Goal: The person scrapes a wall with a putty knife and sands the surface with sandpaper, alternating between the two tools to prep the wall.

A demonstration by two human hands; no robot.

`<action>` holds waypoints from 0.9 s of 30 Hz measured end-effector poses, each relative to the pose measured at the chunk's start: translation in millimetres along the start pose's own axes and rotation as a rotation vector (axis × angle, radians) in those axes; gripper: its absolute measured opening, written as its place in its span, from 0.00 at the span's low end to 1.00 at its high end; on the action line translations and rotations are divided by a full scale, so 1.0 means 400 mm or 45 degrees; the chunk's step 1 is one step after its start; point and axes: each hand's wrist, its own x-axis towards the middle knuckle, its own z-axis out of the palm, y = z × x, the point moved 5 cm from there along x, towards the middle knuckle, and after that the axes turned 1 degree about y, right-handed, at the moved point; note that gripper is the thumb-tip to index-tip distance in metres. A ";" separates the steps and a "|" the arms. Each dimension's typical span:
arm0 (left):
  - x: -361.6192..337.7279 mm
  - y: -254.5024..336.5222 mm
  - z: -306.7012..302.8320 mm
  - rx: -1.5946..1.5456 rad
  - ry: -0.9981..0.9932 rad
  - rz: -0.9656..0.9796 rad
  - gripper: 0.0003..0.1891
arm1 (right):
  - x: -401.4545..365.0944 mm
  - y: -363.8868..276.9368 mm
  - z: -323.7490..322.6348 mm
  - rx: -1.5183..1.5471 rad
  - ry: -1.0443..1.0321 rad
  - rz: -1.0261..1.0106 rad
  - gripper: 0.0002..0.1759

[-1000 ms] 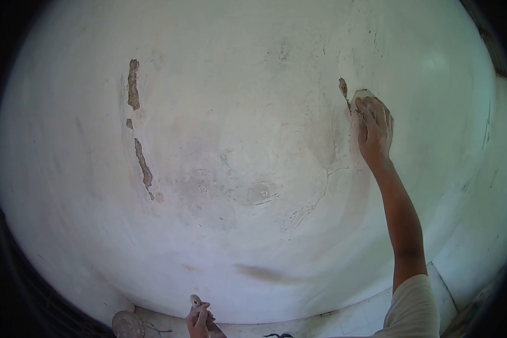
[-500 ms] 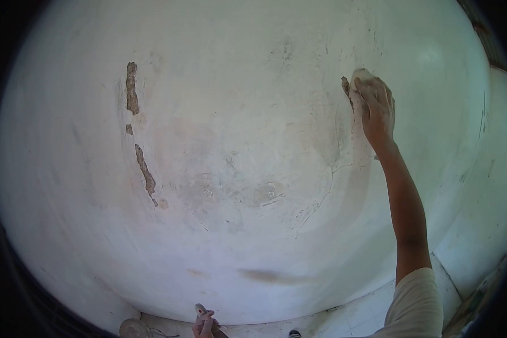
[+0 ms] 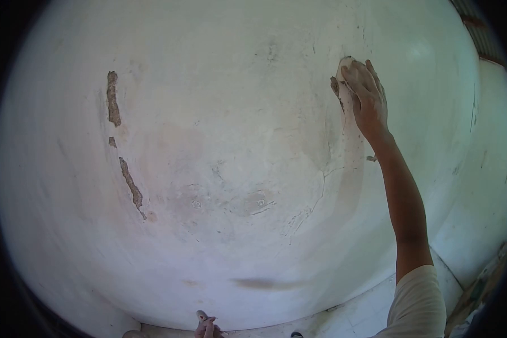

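Note:
My right hand (image 3: 369,100) is raised to the upper right of the white wall (image 3: 236,129), fingers laid over a small pale pad (image 3: 344,69) that they press flat to the plaster. Just left of the pad is a chipped brown patch (image 3: 334,85), with a crack running down from it. Low in the picture, my left hand (image 3: 207,329) is closed round a tool; only its rounded grey handle end (image 3: 201,314), with a small hole in it, shows. The rest of that tool is hidden by my fingers or cut off by the frame.
Long strips of broken plaster (image 3: 114,100) run down the wall's left part. A dark smudge (image 3: 267,284) marks its lower part. The tiled floor (image 3: 343,315) meets the wall below. Piled items (image 3: 481,287) lie at the lower right, and corrugated roofing (image 3: 481,31) shows at the upper right.
My right hand and the pad have shifted slightly up and left, with the fingers spread a little more. The view has moved a bit; my left hand still grips the handle.

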 end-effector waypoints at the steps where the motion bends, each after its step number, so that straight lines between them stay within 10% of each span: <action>1: 0.005 0.003 0.016 0.000 -0.044 0.026 0.14 | -0.015 -0.002 -0.004 -0.019 -0.034 -0.005 0.27; 27: 0.008 -0.027 0.073 0.091 -0.265 0.150 0.16 | -0.127 -0.019 -0.009 -0.022 -0.148 0.137 0.24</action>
